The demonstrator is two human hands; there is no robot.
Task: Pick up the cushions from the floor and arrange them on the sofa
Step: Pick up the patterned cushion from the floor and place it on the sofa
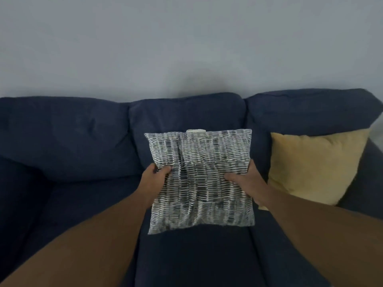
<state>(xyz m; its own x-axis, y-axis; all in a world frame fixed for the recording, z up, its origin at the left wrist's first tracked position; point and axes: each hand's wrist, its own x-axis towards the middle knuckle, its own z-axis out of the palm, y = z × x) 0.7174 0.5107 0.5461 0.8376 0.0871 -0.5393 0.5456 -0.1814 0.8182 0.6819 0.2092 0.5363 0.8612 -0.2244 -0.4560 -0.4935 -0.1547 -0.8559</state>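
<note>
A grey-and-white patterned cushion (pixel 202 181) is held over the middle seat of the dark blue sofa (pixel 68 137), in front of the middle back cushion. My left hand (pixel 154 179) grips its left edge and my right hand (pixel 246 181) grips its right edge. A white tag shows at the cushion's top edge. A yellow cushion (pixel 315 166) leans against the sofa back at the right seat, just right of my right hand.
A plain pale wall (pixel 186 48) rises behind the sofa. The left seat and left back cushion of the sofa carry nothing. The sofa's right armrest (pixel 373 162) shows at the frame edge.
</note>
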